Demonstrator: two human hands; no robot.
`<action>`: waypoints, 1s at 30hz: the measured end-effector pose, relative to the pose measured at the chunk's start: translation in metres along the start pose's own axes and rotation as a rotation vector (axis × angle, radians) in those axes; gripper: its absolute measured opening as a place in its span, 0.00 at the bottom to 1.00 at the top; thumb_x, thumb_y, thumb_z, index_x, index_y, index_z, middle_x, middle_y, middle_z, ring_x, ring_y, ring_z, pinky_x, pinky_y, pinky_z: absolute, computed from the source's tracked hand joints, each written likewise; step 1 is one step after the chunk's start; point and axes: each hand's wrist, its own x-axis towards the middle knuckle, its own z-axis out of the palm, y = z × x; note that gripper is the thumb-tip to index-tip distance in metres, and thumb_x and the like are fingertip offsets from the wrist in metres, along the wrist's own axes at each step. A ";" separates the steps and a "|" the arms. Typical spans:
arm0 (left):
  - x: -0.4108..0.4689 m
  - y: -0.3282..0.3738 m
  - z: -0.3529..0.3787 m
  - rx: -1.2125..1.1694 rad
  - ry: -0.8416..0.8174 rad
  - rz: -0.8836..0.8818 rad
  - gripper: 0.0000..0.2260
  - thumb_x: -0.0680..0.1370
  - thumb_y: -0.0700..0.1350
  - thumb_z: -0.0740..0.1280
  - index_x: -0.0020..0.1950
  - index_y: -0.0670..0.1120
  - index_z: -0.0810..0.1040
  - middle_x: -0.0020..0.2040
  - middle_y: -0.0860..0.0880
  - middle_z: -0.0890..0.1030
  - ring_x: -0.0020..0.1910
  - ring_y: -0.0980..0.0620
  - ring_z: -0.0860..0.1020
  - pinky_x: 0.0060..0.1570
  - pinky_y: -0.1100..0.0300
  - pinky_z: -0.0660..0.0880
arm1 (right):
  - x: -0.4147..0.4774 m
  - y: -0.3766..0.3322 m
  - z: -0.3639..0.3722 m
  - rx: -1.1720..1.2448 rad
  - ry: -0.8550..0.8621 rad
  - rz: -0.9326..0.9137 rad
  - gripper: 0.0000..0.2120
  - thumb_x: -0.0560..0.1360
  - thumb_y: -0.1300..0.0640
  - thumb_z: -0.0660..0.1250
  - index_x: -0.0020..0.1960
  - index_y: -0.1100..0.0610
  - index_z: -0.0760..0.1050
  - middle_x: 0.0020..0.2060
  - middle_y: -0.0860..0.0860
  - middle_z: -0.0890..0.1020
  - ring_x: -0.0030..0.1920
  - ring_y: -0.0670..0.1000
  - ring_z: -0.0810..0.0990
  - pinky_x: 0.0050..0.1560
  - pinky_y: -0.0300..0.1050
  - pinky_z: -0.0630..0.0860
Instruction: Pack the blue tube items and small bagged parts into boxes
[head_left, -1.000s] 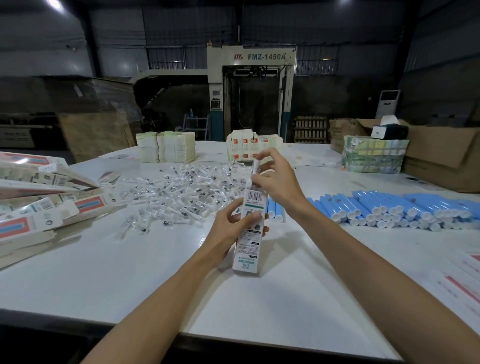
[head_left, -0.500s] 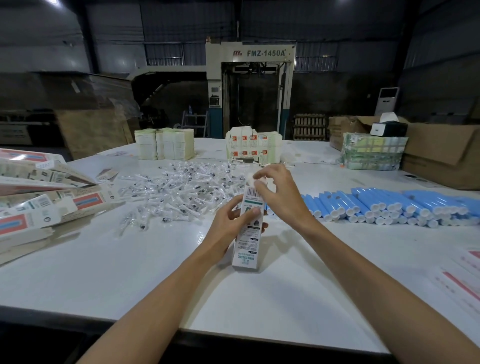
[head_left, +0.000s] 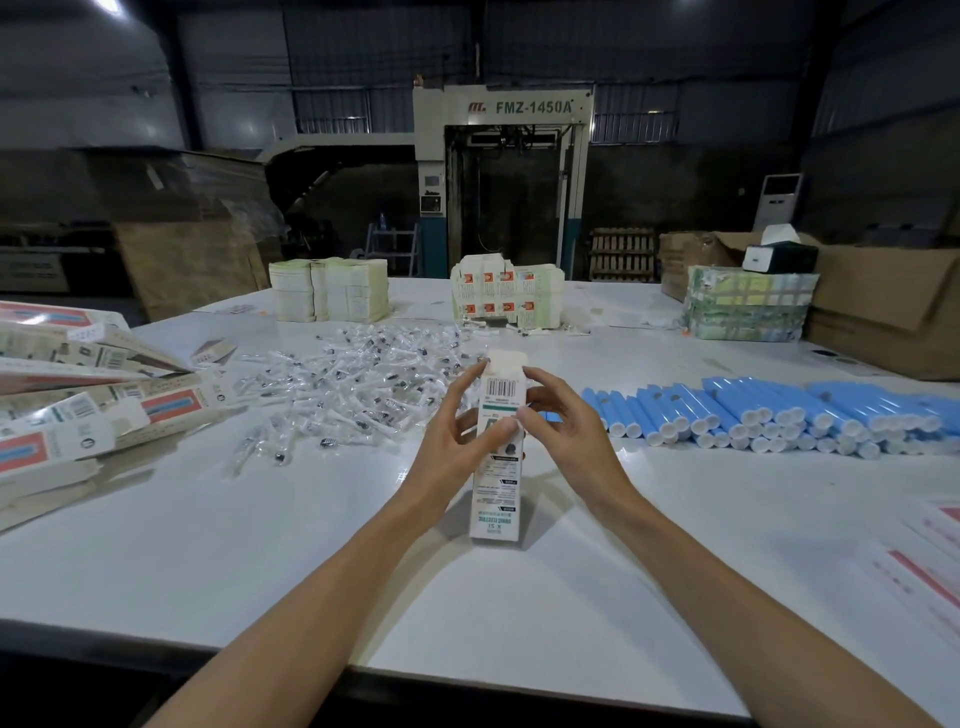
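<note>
The near edge of a white table (head_left: 260, 545) runs across the front. At the near right lie flat white sheets (head_left: 924, 566) with red stripes. Near the table's middle a slim white box (head_left: 495, 499) stands upright, its lower end seemingly resting on the table and its printed face toward the camera. Its top flap (head_left: 506, 359) is raised open.

The left hand (head_left: 452, 447) grasps the box from the left, thumb across the front and fingers curled round the side. The right hand (head_left: 571, 436) grasps it from the right, its thumb on the front just beside the left thumb and its fingers curled behind the upper part.

To the left lies a heap of long boxes (head_left: 78, 410) with red and blue panels, overlapping at angles. Just beyond the hands, small bagged parts (head_left: 353, 379) are scattered loosely. To the right, blue tubes (head_left: 779, 415) with white caps lie side by side in a long row.

Farther back stand two pale stacks (head_left: 332, 288) of flat cartons, a third stack with orange marks (head_left: 506, 296) and a wrapped bundle (head_left: 748, 304). A brown cardboard carton (head_left: 883, 312) sits at the far right. Behind the table rises a machine (head_left: 501, 171) marked FMZ-1450A.
</note>
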 end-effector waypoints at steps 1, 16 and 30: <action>0.000 0.000 0.000 0.013 -0.009 0.009 0.33 0.80 0.52 0.78 0.79 0.69 0.66 0.64 0.48 0.86 0.62 0.44 0.86 0.60 0.43 0.84 | 0.000 0.000 0.000 0.007 -0.013 0.005 0.19 0.83 0.57 0.68 0.72 0.44 0.75 0.58 0.46 0.83 0.60 0.46 0.81 0.55 0.37 0.80; 0.000 -0.003 0.002 0.027 -0.038 -0.061 0.25 0.77 0.45 0.80 0.71 0.56 0.77 0.57 0.45 0.89 0.53 0.45 0.88 0.49 0.55 0.84 | 0.005 0.000 -0.016 -0.010 -0.033 -0.006 0.06 0.86 0.55 0.63 0.56 0.55 0.78 0.48 0.53 0.85 0.47 0.55 0.83 0.49 0.48 0.80; -0.005 0.002 0.007 0.048 -0.159 -0.101 0.23 0.80 0.40 0.77 0.72 0.55 0.77 0.55 0.42 0.89 0.50 0.43 0.88 0.46 0.54 0.84 | 0.012 -0.004 -0.031 -0.038 -0.081 0.023 0.01 0.85 0.61 0.64 0.55 0.58 0.74 0.40 0.59 0.87 0.38 0.54 0.83 0.38 0.50 0.81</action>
